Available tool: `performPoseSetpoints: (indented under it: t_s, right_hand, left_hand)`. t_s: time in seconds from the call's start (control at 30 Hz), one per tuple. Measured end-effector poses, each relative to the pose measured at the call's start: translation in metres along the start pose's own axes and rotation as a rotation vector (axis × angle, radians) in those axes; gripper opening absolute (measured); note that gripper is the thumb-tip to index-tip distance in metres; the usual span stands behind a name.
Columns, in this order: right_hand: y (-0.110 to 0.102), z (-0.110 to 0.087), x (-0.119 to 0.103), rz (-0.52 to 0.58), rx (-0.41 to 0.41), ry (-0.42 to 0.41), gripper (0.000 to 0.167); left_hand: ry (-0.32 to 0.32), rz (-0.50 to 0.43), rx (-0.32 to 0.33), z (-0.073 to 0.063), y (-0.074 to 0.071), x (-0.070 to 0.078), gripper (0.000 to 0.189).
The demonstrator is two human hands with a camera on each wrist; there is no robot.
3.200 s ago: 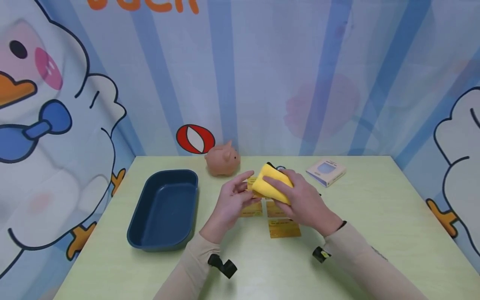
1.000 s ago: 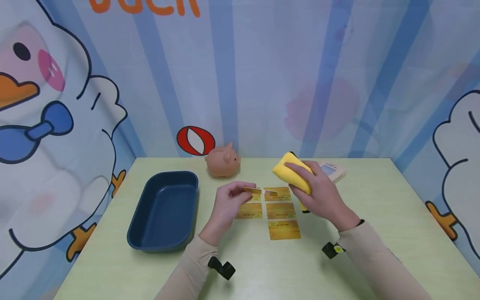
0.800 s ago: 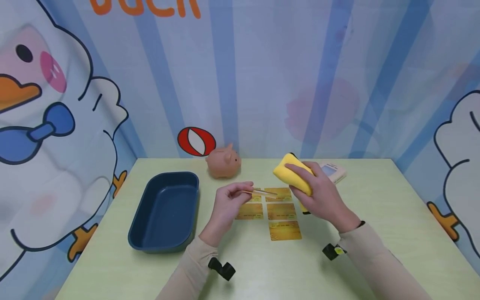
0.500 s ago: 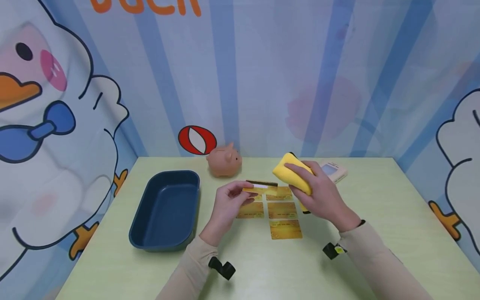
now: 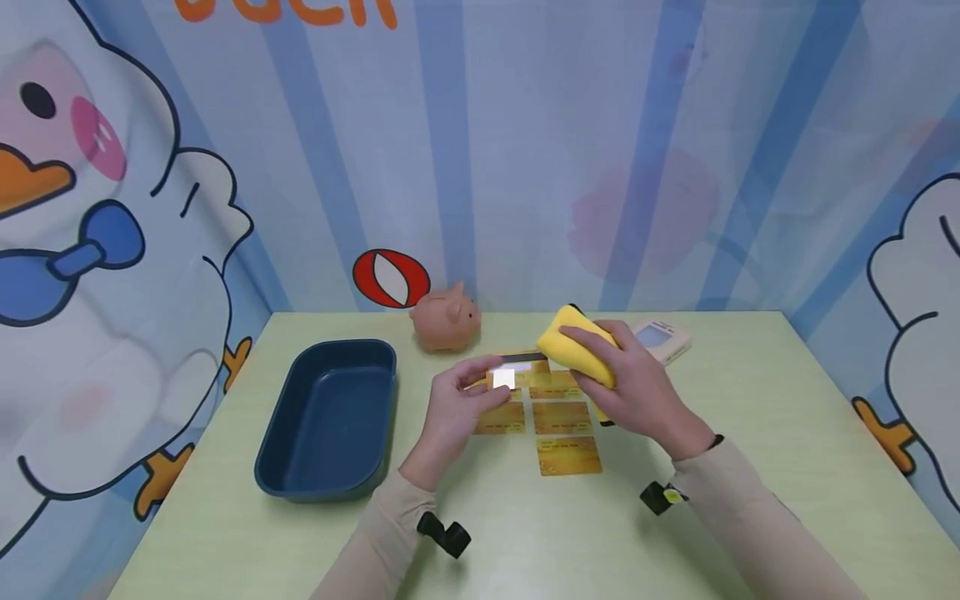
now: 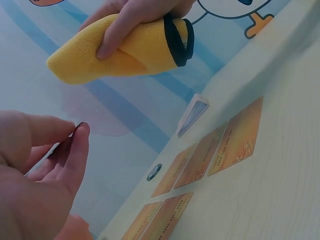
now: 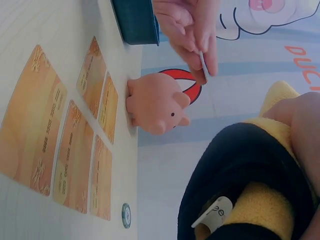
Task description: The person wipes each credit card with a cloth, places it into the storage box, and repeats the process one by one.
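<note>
My left hand (image 5: 459, 408) pinches a gold bank card (image 5: 536, 368) by its left end, thumb on one face and fingers on the other. The card is raised over the table, its back with a dark stripe and a white patch showing in the head view. My right hand (image 5: 641, 387) grips a folded yellow cloth (image 5: 573, 342) with black trim, just right of the card and apart from it. A white tag (image 7: 214, 215) shows inside the cloth's fold. Below, several gold cards (image 5: 568, 456) lie face up in two columns; the held card and left hand partly cover the left column.
A dark blue tray (image 5: 326, 417) stands on the table at left. A pink piggy bank (image 5: 446, 321) sits at the back, and a small pale box (image 5: 662, 342) lies behind my right hand. A small round disc (image 7: 126, 215) lies beyond the cards, near the back edge.
The cloth, at my left fingers earlier, has moved right and away from them. My left hand has turned the card from nearly edge-on so its striped back shows. The laid-out cards stay put.
</note>
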State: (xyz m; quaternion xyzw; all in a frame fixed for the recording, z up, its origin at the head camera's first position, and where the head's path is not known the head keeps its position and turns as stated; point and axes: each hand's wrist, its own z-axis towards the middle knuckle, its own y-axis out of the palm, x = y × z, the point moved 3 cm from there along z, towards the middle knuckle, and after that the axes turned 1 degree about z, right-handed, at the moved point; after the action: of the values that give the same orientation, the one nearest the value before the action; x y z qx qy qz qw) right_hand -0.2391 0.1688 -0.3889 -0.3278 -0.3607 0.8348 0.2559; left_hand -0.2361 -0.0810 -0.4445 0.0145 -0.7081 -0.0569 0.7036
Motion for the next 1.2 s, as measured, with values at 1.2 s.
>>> performPoseSetpoints:
  t_s: [1.2]
  right_hand:
    - [0.033, 0.026, -0.044, -0.166, -0.151, -0.315, 0.055]
  left_hand:
    - [0.094, 0.009, -0.126, -0.003, 0.012, 0.013, 0.071]
